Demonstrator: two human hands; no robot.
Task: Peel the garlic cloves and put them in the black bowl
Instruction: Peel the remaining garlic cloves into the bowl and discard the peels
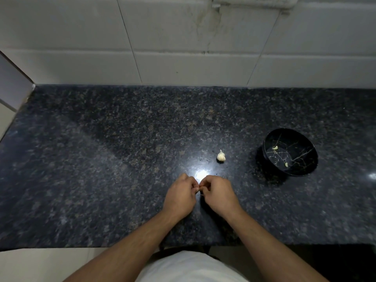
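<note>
My left hand (181, 195) and my right hand (218, 195) meet over the dark granite counter (101, 169), fingers curled inward and fingertips pinched together on something tiny that the fingers hide, most likely a garlic clove. A white garlic bulb (221, 156) stands on the counter just beyond my right hand. The black bowl (305, 171) with gold veining sits to the right, tilted toward me, with two peeled cloves inside: one peeled clove (275, 147) near the far wall and another peeled clove (286, 164) lower down.
A white tiled wall (183, 47) runs behind the counter. The counter's front edge (81, 248) lies close to my body, and its left end meets a side wall (12, 86). A bright light reflection (200, 174) glares on the stone just ahead of my hands.
</note>
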